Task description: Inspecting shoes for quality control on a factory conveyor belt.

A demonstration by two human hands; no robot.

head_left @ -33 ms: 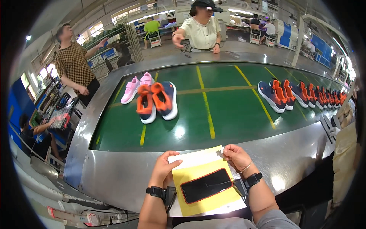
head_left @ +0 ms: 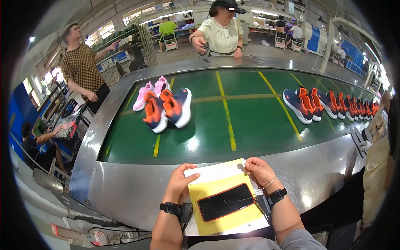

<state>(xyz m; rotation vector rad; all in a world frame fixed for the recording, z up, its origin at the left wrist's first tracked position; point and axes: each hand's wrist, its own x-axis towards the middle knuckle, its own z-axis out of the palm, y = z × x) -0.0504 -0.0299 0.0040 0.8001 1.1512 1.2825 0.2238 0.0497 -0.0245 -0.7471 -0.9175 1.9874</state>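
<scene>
A white sheet [head_left: 204, 176] with a yellow sheet [head_left: 216, 186] over it lies at the near edge of the metal table. My left hand [head_left: 181, 179] grips the white sheet's upper left edge, thumb on top. At the upper right corner my right hand [head_left: 259, 170] pinches the same sheet, beside a small grey patch [head_left: 240, 166] that I cannot make out. A black phone [head_left: 226, 202] in a red-rimmed case rests slanted on the yellow sheet, below both hands. Each wrist wears a black strap with a small device.
Beyond the metal rim [head_left: 137, 177] runs a green conveyor belt [head_left: 204, 141] with yellow lines. Navy-orange sneakers [head_left: 177, 108] and pink sneakers [head_left: 161, 85] stand left; more navy-orange sneakers [head_left: 298, 106] line the right. One person [head_left: 223, 35] stands across, another [head_left: 81, 62] far left.
The left pair of navy-orange sneakers has shifted slightly and tilted on the belt. The person across has drawn an outstretched hand slightly inward. My hands, the sheets and the phone stay put.
</scene>
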